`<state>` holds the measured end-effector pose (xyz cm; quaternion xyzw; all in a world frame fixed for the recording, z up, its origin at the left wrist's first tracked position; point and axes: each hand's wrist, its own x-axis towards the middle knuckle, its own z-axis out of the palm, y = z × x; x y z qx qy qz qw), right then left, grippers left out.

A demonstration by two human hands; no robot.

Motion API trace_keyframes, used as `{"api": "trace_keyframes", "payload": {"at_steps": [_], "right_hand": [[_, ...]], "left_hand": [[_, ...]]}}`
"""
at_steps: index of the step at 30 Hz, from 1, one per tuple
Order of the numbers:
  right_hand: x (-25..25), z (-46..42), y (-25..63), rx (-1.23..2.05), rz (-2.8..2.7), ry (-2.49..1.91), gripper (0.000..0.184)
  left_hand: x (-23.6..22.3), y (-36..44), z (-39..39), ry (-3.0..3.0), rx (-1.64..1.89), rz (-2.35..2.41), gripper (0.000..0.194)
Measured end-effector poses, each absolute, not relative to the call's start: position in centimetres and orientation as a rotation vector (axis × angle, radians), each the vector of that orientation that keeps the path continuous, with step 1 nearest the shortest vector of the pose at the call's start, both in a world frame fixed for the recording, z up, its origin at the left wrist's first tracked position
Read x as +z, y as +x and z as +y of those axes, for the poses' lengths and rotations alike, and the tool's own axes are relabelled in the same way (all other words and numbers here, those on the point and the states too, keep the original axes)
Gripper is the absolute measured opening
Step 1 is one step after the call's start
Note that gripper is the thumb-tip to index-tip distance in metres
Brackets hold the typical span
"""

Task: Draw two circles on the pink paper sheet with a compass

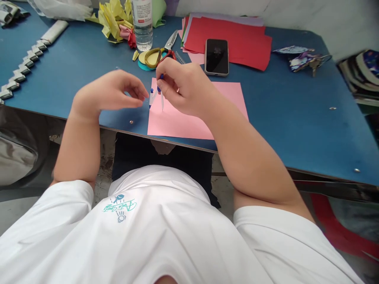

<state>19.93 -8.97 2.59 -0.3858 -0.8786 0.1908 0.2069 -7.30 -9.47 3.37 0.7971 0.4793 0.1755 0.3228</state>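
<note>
A pink paper sheet (225, 98) lies on the blue table (296, 114) at its near edge. My right hand (183, 88) is closed round the top of a drawing compass (156, 96) with blue joints and white legs, which stands over the sheet's left edge. Just left of the compass, my left hand (114, 90) hovers with its fingertips pinched together near one leg; whether they touch it is unclear.
A black phone (216, 56) lies on a stack of red and pink papers (237, 39). Scissors (166, 49), a water bottle (142, 23), yellow paper flowers (114, 19) and a folded paper chain (26, 63) sit further back. Crumpled wrappers (302, 59) lie at right.
</note>
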Motion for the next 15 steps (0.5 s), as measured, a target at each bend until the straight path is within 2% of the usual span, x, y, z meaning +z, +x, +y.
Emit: {"api": "trace_keyframes", "payload": {"at_steps": [2, 8, 15], "right_hand": [[2.7, -9.0, 19.8, 0.527, -2.448, -1.051, 0.019], [2.8, -9.2, 19.6, 0.608, -2.417, -1.147, 0.040], [2.3, -8.6, 20.4, 0.710, -2.355, -1.154, 0.029]], "left_hand": [[1.3, -7.7, -10.8, 2.027, 0.512, 1.263, 0.032], [-3.4, -6.9, -12.2, 2.025, 0.829, 1.386, 0.029], [-3.9, -6.0, -12.3, 2.145, 0.865, 1.437, 0.019]]}}
